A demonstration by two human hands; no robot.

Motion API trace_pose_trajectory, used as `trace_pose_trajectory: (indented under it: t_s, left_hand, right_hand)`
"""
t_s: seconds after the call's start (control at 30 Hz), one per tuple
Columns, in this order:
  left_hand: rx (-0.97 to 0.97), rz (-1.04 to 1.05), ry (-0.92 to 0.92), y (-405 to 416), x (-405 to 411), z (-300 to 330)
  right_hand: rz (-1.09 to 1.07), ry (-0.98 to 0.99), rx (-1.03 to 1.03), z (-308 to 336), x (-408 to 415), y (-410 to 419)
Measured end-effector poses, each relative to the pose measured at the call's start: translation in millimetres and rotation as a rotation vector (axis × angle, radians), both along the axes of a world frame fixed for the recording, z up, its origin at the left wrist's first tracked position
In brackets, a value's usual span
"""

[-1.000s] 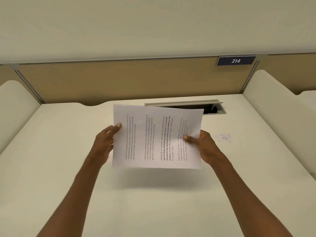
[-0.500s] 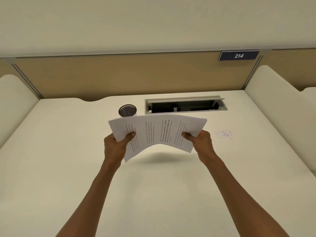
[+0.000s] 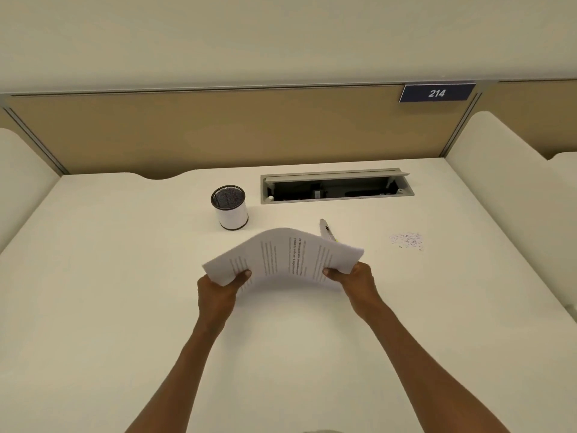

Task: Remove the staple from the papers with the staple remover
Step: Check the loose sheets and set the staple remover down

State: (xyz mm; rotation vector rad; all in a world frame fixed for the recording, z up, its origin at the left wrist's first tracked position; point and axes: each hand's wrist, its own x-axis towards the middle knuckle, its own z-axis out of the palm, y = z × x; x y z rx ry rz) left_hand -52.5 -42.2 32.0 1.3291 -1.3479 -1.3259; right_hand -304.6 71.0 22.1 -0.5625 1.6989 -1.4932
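Note:
The printed papers (image 3: 284,257) arch upward over the middle of the cream desk (image 3: 125,307), held low above it. My left hand (image 3: 218,292) grips their left edge, thumb on top. My right hand (image 3: 356,282) grips the right edge the same way. Just behind the papers a slim white tool with a yellow-green part (image 3: 326,230) lies on the desk, partly hidden by the sheets; it may be the staple remover. No staple is visible.
A black mesh cup with a white band (image 3: 230,207) stands behind the papers to the left. An open cable hatch (image 3: 337,185) is set into the desk at the back. Small specks (image 3: 406,240) lie scattered to the right. Cushioned dividers flank both sides.
Both hands have lowered the papers toward the desk and bent them into an arch. The cup and the white tool behind them have come into sight.

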Motion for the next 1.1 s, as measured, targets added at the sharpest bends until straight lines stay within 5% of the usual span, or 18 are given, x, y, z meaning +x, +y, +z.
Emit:
trace_pose_trajectory:
  t_s: [0.47,0.67,0.9,1.1]
  left_hand:
    - [0.031,-0.081,-0.103,0,11,-20]
    - [0.13,-0.124,-0.076,-3,14,-16]
    - [0.153,-0.192,-0.153,-10,22,2]
    - [0.052,-0.364,-0.389,-36,23,48]
  right_hand:
    - [0.045,0.098,0.068,-4,-5,-7]
    - [0.119,0.293,0.15,22,-22,-22]
    - [0.141,0.257,0.271,31,-22,-17]
    - [-0.024,0.87,0.147,54,-6,-32]
